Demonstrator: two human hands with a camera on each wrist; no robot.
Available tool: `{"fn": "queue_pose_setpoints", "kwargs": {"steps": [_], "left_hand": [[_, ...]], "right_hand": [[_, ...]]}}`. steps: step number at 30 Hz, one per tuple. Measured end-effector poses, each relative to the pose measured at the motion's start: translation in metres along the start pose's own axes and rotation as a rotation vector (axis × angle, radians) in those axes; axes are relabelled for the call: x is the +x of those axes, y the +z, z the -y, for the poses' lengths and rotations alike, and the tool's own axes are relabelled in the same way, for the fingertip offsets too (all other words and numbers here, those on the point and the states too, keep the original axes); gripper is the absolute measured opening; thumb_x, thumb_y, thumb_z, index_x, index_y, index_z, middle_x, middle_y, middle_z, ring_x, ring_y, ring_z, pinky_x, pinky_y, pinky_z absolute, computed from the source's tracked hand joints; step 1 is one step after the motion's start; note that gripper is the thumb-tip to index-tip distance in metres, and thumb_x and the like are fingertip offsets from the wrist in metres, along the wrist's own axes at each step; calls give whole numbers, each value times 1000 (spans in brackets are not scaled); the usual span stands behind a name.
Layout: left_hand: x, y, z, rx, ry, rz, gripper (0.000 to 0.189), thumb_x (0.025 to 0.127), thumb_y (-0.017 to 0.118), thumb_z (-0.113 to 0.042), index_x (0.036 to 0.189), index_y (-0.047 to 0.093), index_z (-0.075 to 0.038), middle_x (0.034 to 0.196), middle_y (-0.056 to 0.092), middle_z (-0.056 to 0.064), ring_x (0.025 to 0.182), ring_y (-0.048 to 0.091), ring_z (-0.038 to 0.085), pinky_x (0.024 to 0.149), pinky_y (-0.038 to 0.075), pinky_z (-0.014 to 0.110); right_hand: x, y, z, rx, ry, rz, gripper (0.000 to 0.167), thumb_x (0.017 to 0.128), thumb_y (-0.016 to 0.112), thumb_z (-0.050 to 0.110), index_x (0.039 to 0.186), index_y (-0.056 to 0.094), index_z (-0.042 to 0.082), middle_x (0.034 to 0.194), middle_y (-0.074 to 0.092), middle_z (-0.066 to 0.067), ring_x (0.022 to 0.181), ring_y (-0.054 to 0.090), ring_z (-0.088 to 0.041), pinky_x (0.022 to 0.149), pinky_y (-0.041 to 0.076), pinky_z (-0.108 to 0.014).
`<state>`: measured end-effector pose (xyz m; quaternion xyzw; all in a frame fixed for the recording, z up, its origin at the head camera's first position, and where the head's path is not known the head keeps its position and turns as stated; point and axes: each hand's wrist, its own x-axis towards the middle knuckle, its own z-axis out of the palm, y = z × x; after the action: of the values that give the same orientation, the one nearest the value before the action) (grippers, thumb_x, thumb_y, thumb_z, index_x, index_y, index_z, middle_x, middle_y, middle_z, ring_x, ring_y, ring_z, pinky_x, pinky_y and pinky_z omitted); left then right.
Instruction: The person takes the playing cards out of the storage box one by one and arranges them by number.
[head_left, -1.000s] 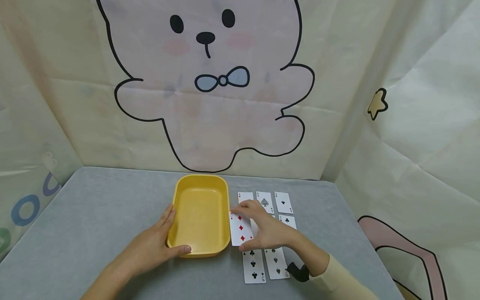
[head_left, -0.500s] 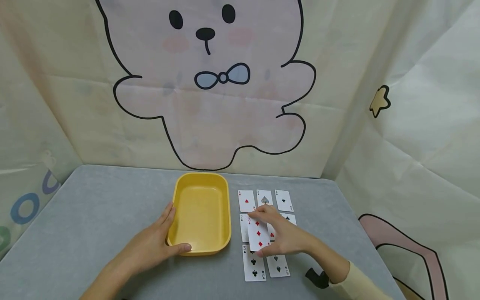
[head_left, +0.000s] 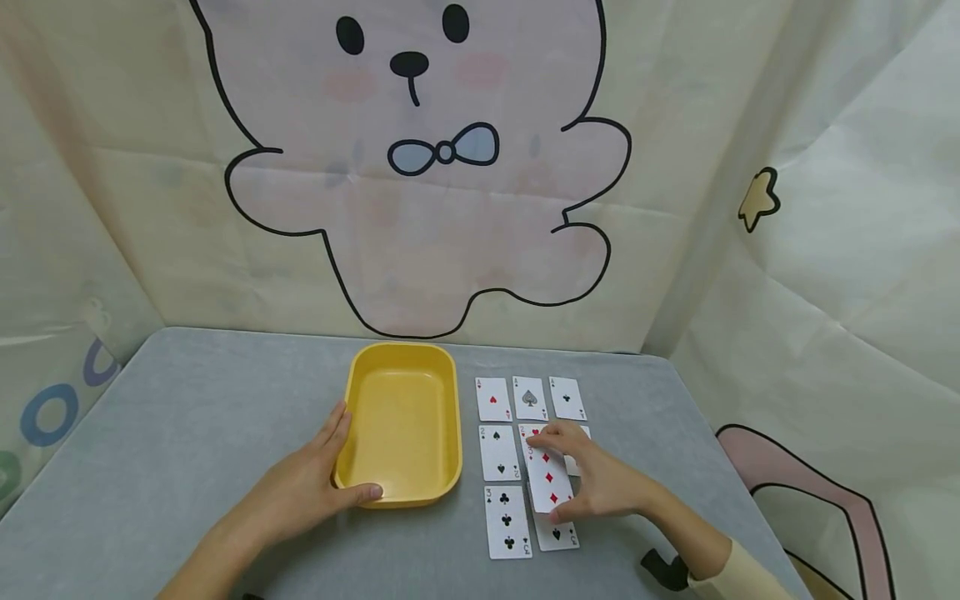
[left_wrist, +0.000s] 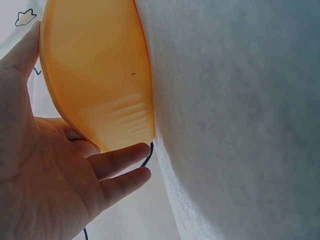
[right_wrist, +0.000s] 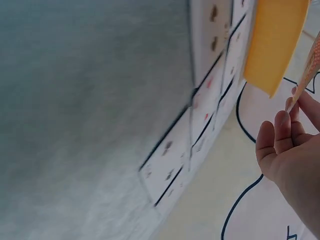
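My left hand holds the near left corner of a yellow tray, its thumb at the front rim and fingers along the left side. In the left wrist view, two fingers extend past the tray. Above the laid-out cards, my right hand pinches a three of diamonds playing card between thumb and fingers. The held card appears nearly edge-on in the right wrist view, its back reddish. Under it, a two of hearts and a three of spades are partly covered from view.
Ace of hearts, ace of spades and ace of clubs form the back row. A two of spades and a three of clubs lie along the left column. A printed curtain hangs behind the grey table.
My right hand has carried the three of diamonds rightward from beside the tray to over the middle column of cards. The left hand has stayed on the tray.
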<state>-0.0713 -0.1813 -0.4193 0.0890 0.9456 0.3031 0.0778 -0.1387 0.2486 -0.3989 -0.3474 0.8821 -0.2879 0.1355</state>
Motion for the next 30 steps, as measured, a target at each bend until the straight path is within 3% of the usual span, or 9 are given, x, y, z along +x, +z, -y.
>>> {"fn": "queue_pose_setpoints", "kwargs": {"steps": [13, 25, 30], "left_hand": [[-1, -1, 1, -3, -2, -8, 127, 83, 67, -81, 167, 15, -1, 175, 11, 15, 141, 47, 48, 105, 45, 64], [0, 1, 2, -31, -9, -11, 127, 83, 68, -80, 167, 14, -3, 175, 10, 14, 143, 45, 47, 107, 43, 64], [0, 1, 1, -22, -1, -13, 127, 83, 67, -81, 167, 14, -2, 175, 11, 14, 142, 46, 48, 105, 44, 64]], "right_hand": [[-34, 1, -34, -48, 10, -13, 84, 70, 96, 34, 143, 61, 10, 134, 49, 0, 119, 46, -16, 97, 46, -32], [-60, 5, -45, -45, -50, -25, 85, 68, 97, 27, 142, 61, 11, 133, 48, -4, 116, 45, -13, 92, 46, -26], [-64, 8, -49, 0, -10, 4, 84, 68, 97, 26, 143, 61, 14, 133, 48, -3, 117, 44, -12, 91, 45, -26]]}}
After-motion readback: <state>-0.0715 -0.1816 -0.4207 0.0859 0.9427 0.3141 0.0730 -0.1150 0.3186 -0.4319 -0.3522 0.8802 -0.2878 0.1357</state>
